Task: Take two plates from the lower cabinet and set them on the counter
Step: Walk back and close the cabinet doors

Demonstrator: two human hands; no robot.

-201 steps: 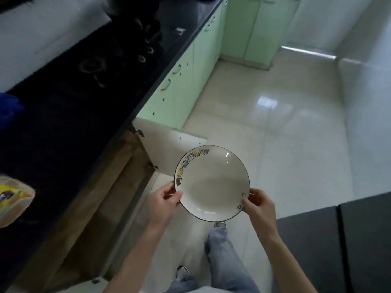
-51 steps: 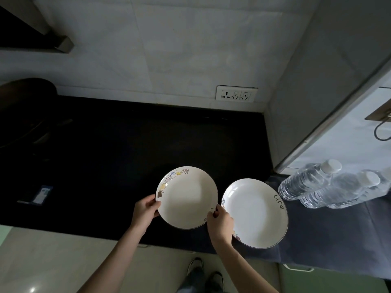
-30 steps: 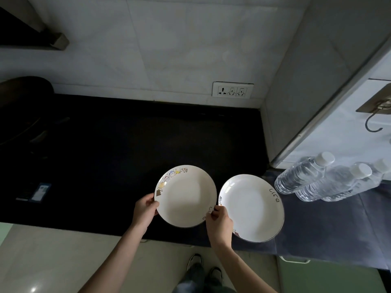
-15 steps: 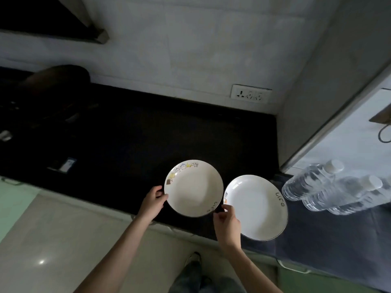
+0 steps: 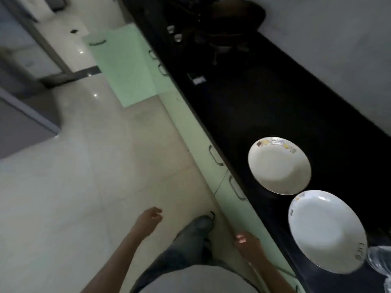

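Observation:
Two white plates lie flat side by side on the black counter (image 5: 275, 98). The far plate (image 5: 279, 166) has small cartoon pictures on its rim. The near plate (image 5: 326, 231) bears black lettering at its near edge. My left hand (image 5: 149, 220) hangs over the floor, fingers loosely curled, holding nothing. My right hand (image 5: 247, 244) is low in front of the green cabinet fronts, below the counter edge, also empty. Both hands are clear of the plates.
An open green cabinet door (image 5: 122, 64) juts into the floor space further along. A dark pan (image 5: 237, 20) sits on the stove at the far end. A plastic bottle (image 5: 380, 259) lies right of the near plate. My leg (image 5: 190, 240) is between the hands.
Both hands have let go of the cartoon-rimmed plate, which now rests on the counter. The hands dropped below counter level, and the view has swung left along the counter.

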